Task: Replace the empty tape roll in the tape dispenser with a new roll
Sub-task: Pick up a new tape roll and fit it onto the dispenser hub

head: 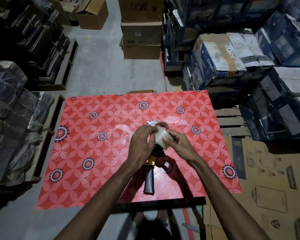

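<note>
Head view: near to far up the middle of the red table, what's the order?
Tape dispenser's black handle → its yellow body → both hands, left hand and right hand, holding the clear tape roll → bare red floral table → stacked cardboard boxes on the floor beyond.

Left hand, right hand: bare, no rings; forearms uncovered, no sleeves, watch or gloves visible.
</note>
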